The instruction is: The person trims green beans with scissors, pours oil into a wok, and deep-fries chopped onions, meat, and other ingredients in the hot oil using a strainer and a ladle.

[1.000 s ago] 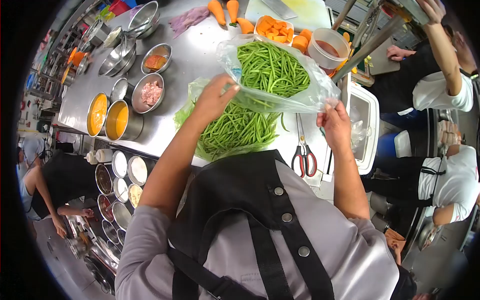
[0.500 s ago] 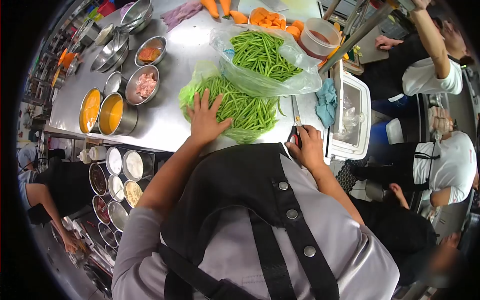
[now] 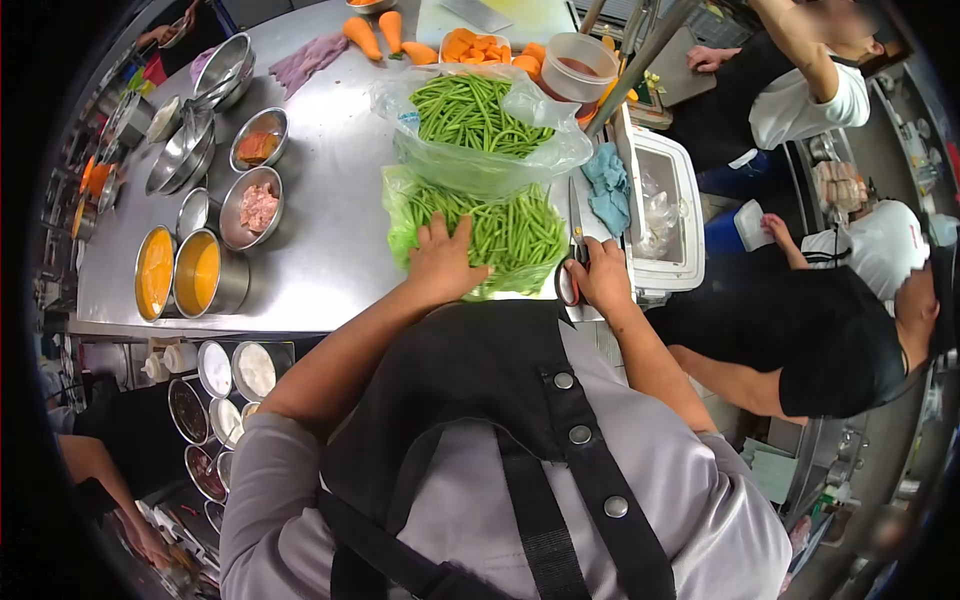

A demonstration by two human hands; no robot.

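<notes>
My left hand (image 3: 443, 262) lies with spread fingers on the nearer heap of green beans (image 3: 515, 235), which sits in a thin green plastic bag (image 3: 402, 225). Just behind it, a clear plastic bag (image 3: 560, 160) stands open around more green beans (image 3: 470, 115). At the right, my right hand (image 3: 603, 278) has its fingers bent around the handles of a pair of scissors (image 3: 577, 232). The blades lie on the table pointing away from me. A blue cloth (image 3: 607, 190) is bunched beyond that hand.
Left on the steel table (image 3: 330, 250) are metal bowls of pink meat (image 3: 259, 207) and an orange-red piece (image 3: 258, 148), plus pots of orange liquid (image 3: 196, 278). Cut orange squash (image 3: 475, 47) lies at the back. A white cooler (image 3: 672, 210) adjoins the right edge. Co-workers stand on both sides.
The camera view has shifted, so the table contents appear further left. My left hand has moved rightward over the nearer beans. My right hand stays at the scissors. A co-worker at right has moved.
</notes>
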